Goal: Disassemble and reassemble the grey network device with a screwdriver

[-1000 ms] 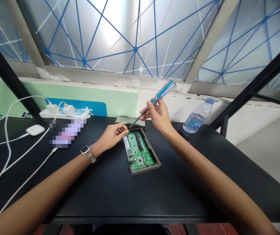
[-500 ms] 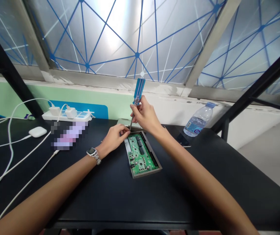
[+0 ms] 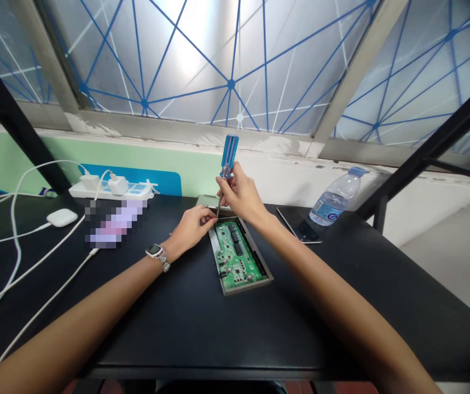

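A screwdriver (image 3: 229, 153) with a clear blue handle stands nearly upright in my right hand (image 3: 238, 191), whose fingers close round the lower handle and shaft. Its tip points down at the far left corner of a metal tray-like case (image 3: 246, 285). Inside that case lies a green circuit board (image 3: 238, 262) with black chips and connectors. My left hand (image 3: 193, 225), with a watch on the wrist, has its thumb and fingertips pinched together at the same corner, close to the screwdriver tip. Whatever is between those fingertips is too small to make out.
A grey metal piece (image 3: 207, 201) lies behind the case. To the right are a black phone (image 3: 300, 225) and a water bottle (image 3: 335, 198). On the left lie a white power strip (image 3: 79, 191), a white earbud case (image 3: 62, 218), a blurred-out item (image 3: 114, 225) and several cables.
The screwdriver handle has tipped slightly left and stands more upright. My left fingertips stay at the corner. The view has shifted a little, showing more of the phone.
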A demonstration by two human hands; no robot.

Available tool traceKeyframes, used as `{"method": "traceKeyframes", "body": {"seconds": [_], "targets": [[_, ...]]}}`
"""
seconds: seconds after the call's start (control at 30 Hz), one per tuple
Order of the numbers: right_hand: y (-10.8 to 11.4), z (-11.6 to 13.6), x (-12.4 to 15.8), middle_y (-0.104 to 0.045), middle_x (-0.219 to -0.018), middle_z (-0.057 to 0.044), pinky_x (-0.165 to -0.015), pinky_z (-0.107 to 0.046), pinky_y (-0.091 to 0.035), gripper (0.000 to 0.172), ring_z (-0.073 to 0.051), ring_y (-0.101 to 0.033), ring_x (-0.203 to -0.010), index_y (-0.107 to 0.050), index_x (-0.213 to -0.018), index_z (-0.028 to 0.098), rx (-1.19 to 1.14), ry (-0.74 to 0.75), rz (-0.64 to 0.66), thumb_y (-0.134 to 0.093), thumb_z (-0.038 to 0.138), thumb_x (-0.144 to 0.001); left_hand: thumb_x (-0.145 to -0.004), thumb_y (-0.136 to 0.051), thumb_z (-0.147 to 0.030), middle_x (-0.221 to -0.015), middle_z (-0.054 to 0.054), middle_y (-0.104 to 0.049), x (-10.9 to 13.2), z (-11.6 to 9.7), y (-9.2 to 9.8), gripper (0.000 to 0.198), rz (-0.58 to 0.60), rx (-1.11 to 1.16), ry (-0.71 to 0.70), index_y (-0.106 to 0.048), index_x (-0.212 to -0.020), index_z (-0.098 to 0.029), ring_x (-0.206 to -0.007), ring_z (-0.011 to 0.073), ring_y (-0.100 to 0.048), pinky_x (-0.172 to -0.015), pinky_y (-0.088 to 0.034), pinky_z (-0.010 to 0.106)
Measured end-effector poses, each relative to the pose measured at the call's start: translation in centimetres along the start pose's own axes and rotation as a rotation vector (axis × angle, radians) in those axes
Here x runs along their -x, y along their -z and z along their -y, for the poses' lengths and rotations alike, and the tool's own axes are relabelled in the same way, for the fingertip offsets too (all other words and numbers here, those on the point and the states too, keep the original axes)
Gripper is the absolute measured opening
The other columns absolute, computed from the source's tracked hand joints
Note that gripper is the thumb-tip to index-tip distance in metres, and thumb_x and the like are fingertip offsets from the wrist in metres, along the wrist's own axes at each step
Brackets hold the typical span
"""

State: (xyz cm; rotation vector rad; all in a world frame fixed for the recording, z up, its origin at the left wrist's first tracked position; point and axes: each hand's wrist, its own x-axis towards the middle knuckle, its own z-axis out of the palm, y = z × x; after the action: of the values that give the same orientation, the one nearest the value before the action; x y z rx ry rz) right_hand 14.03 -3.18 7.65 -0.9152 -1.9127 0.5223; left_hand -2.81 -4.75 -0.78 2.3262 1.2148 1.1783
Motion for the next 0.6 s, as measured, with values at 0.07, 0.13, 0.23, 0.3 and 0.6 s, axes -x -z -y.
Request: {"method": "traceKeyframes", "body": {"seconds": [0.07,0.13,0.23,0.3,0.6], "targets": [[-0.02,0.03,0.05,-0.063,-0.069,0.004,-0.055,-0.028,-0.048,0.015,-0.012,-0.061,-0.048,-0.039,-0.099,0.024,0.006,0.003,0.002,-0.050,0.036,-0.098,-0.090,-0.062,-0.023,-0.082,0.002,-0.063,0.02,-0.04,-0.02,0.011,-0.001,0.003,0.006,-0.070,-0.086,-0.018,-0.068,0.0146,-0.057,-0.067,-0.045,0.028],[-0.05,0.03,0.08,-0.063,-0.069,0.003,-0.055,-0.028,-0.048,0.016,-0.012,-0.061,-0.048,-0.039,-0.099,0.024,0.010,0.002,0.008,-0.050,0.036,-0.098,-0.089,-0.062,-0.021,-0.082,0.002,-0.063,0.05,-0.11,-0.04,0.010,-0.003,0.006,0.012,-0.070,-0.085,-0.018,-0.068,0.0143,-0.057,-0.067,-0.045,0.027],[-0.12,-0.10,0.12,-0.064,-0.070,0.003,-0.054,-0.027,-0.047,0.017,-0.012,-0.062,-0.049,-0.039,-0.099,0.024,0.001,0.002,0.013,-0.051,0.037,-0.097,-0.089,-0.062,-0.020,-0.081,0.002,-0.063,0.07,-0.15,-0.06,0.009,-0.001,0.010,0.014,-0.070,-0.084,-0.018,-0.068,0.0140,-0.057,-0.066,-0.045,0.027],[-0.18,-0.26,0.14,-0.064,-0.071,0.003,-0.053,-0.027,-0.047,0.018,-0.012,-0.061,-0.049,-0.040,-0.100,0.024,-0.005,0.001,0.014,-0.051,0.038,-0.097,-0.089,-0.062,-0.020,-0.081,0.002,-0.063,0.08,-0.10,-0.07,0.009,0.001,0.009,0.011,-0.070,-0.084,-0.018,-0.068,0.0141,-0.057,-0.066,-0.045,0.027],[-0.19,-0.23,0.39,-0.064,-0.072,0.002,-0.055,-0.026,-0.048,0.019,-0.012,-0.062,-0.051,-0.040,-0.103,0.024,-0.017,-0.034,0.029,-0.051,0.038,-0.096,-0.089,-0.062,-0.026,-0.084,0.004,-0.063,0.04,-0.10,-0.14,0.011,-0.005,-0.033,0.017,-0.069,-0.087,-0.019,-0.075,0.0178,-0.060,-0.069,-0.048,0.030]]}}
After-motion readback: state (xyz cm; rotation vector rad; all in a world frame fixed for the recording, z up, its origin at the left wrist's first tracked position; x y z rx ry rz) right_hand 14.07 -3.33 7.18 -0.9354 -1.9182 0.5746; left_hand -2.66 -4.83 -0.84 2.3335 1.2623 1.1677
